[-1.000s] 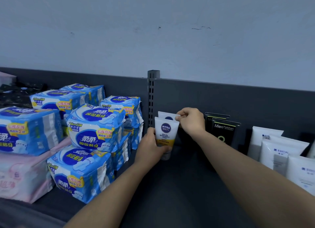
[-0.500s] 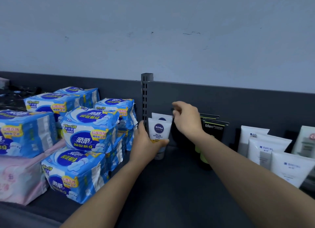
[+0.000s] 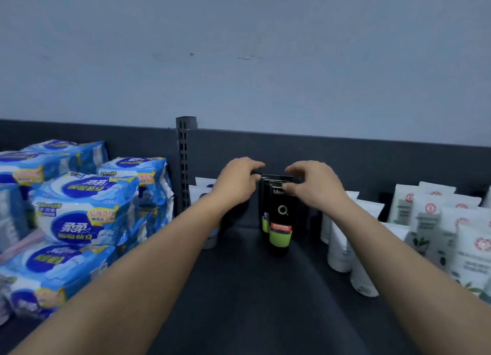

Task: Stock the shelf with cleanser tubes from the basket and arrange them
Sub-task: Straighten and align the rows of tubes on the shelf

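Pad packs (image 3: 87, 208): stacked at far left, outside the work.
Upright post (image 3: 185, 163): divides them from the tube bay.
White tubes (image 3: 199, 192): standing just left of, and partly behind, the left hand.
Left hand (image 3: 236, 184): fingers and thumb curled, seemingly pinching the top left corner of the rear black tube (image 3: 265, 192).
Front black tube (image 3: 279, 221): upright on the shelf (image 3: 252, 288), cap down, long axis vertical, overlapping the rear one.
Right hand (image 3: 310, 187): narrow pinch on the front tube's crimp.
Key relation: both tubes sit between the hands, equally near.
Basket: not in view.
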A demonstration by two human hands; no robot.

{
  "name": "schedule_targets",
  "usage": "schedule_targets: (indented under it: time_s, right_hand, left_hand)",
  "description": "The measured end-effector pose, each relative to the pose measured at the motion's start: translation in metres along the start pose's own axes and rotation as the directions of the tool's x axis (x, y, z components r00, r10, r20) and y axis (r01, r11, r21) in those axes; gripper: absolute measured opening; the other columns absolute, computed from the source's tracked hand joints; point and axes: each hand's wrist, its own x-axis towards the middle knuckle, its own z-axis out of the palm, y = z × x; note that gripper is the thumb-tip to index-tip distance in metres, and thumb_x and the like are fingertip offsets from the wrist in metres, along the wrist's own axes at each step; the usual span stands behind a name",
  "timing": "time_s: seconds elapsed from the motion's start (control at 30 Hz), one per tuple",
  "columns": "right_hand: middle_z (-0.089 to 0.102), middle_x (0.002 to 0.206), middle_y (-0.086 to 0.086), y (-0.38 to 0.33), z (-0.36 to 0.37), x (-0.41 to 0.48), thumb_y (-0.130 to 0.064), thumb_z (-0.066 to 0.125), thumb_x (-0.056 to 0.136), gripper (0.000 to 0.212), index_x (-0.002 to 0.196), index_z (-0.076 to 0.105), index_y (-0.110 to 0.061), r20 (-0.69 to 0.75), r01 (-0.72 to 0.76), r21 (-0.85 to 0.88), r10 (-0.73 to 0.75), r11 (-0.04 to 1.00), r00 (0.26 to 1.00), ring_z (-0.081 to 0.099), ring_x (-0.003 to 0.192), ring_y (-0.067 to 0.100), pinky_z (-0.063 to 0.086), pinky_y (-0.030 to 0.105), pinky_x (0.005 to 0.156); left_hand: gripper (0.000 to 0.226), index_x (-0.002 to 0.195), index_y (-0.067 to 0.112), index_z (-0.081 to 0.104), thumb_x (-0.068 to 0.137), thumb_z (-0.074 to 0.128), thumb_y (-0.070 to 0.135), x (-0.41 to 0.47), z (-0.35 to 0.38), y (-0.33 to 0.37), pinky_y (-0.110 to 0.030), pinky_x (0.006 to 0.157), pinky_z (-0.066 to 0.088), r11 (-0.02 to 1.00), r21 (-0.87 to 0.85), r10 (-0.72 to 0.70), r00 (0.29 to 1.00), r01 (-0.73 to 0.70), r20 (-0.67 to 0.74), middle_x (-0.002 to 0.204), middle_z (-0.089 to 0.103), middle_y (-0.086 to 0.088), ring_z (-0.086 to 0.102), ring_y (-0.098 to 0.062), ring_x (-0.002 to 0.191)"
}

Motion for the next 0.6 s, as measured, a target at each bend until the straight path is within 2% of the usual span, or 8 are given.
schedule_targets:
  time_s: [0.13, 0.27, 0.33, 0.4, 0.5, 0.6]
  right_hand:
    - [0.067, 0.112, -0.003, 0.011, -0.005, -0.005, -0.028, 0.068, 0.085, 0.027, 0.111, 0.066, -0.022, 0.071, -0.041, -0.055, 0.045, 0.998, 0.996, 0.059, 0.109, 0.021, 0.043, 0.027, 0.085]
    - [0.068, 0.097, -0.002, 0.019, -0.002, -0.005, -0.022, 0.067, 0.085, 0.008, 0.093, 0.069, -0.021, 0.037, -0.064, -0.022, 0.065, 0.998, 0.997, 0.061, 0.098, 0.021, 0.041, 0.025, 0.077]
    - [0.068, 0.092, -0.002, 0.022, 0.001, -0.004, -0.020, 0.068, 0.085, 0.006, 0.089, 0.071, -0.021, 0.009, -0.086, 0.048, 0.086, 0.995, 0.996, 0.062, 0.095, 0.021, 0.044, 0.026, 0.079]
    - [0.067, 0.085, -0.004, 0.023, 0.005, -0.003, -0.020, 0.069, 0.085, 0.004, 0.085, 0.071, -0.023, -0.002, -0.122, 0.142, 0.123, 0.982, 0.992, 0.064, 0.091, 0.020, 0.047, 0.027, 0.080]
    - [0.066, 0.075, -0.008, 0.024, 0.011, -0.002, -0.019, 0.070, 0.084, 0.017, 0.072, 0.066, -0.031, -0.025, -0.147, 0.229, 0.157, 0.962, 0.987, 0.064, 0.081, 0.018, 0.052, 0.031, 0.079]
    - [0.062, 0.066, -0.008, 0.023, 0.017, -0.001, -0.014, 0.070, 0.084, 0.017, 0.074, 0.067, -0.027, -0.027, -0.100, 0.278, 0.112, 0.955, 0.993, 0.060, 0.070, 0.016, 0.050, 0.028, 0.076]
  left_hand:
    - [0.031, 0.125, 0.018, 0.063, 0.096, 0.054, 0.017, 0.017, 0.008, 0.008, -0.027, 0.101, 0.040, 0.996, -0.062, -0.060, 0.993, 0.066, 0.100, 0.129, 0.063, -0.001, 0.055, -0.018, 0.121]
    - [0.019, 0.107, 0.016, 0.073, 0.090, 0.064, 0.014, 0.025, 0.011, 0.008, -0.020, 0.087, 0.042, 0.973, -0.173, -0.132, 0.985, 0.150, 0.112, 0.109, 0.071, -0.001, 0.062, -0.014, 0.100]
    - [0.013, 0.097, 0.013, 0.075, 0.088, 0.066, 0.010, 0.026, 0.013, 0.006, -0.022, 0.081, 0.048, 0.953, -0.224, -0.180, 0.976, 0.203, 0.120, 0.091, 0.072, -0.002, 0.062, -0.013, 0.081]
    - [0.010, 0.086, 0.013, 0.075, 0.087, 0.067, 0.007, 0.028, 0.013, 0.003, -0.030, 0.082, 0.056, 0.922, -0.289, -0.224, 0.964, 0.256, 0.141, 0.077, 0.069, -0.001, 0.062, -0.014, 0.070]
    - [0.016, 0.076, 0.015, 0.072, 0.085, 0.068, 0.003, 0.030, 0.013, 0.001, -0.039, 0.082, 0.058, 0.895, -0.339, -0.248, 0.955, 0.291, 0.162, 0.074, 0.070, -0.004, 0.064, -0.017, 0.066]
    - [0.022, 0.070, 0.020, 0.070, 0.085, 0.069, 0.004, 0.031, 0.012, 0.002, -0.038, 0.082, 0.058, 0.900, -0.330, -0.242, 0.957, 0.284, 0.163, 0.077, 0.072, -0.009, 0.063, -0.016, 0.064]
